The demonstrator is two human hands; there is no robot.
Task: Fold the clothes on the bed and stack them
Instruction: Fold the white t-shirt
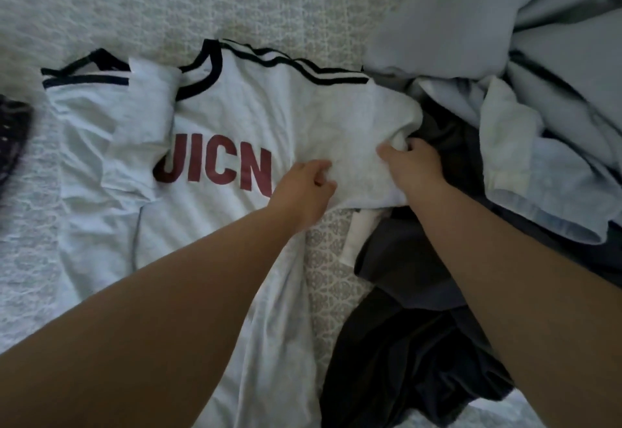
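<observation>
1. Centrally, two hands work one white shirt (235, 118): the left hand (304, 188) has its fingers curled into a bunch of the cloth just right of the red letters, and the right hand (412, 165) pinches the shirt's right edge, thumb on top, fingers tucked under the fold.
2. Both hands sit near each other on the shirt's right half; the rest of it spreads away to the left and down under the left forearm.
3. One shirt, with black collar trim and black shoulder stripes, lies face up across the bed (168, 0); its left sleeve is folded over the chest.
4. One dark garment (414, 343) lies crumpled beneath and just right of the right hand, touching the shirt's edge.
5. One pale blue garment (525, 171) is heaped beyond it, against rumpled grey bedding (471, 17).
6. One dark patterned item (13, 131) shows at the left frame edge, apart from the shirt.
7. Bare bed lies above the collar and along the left side.
</observation>
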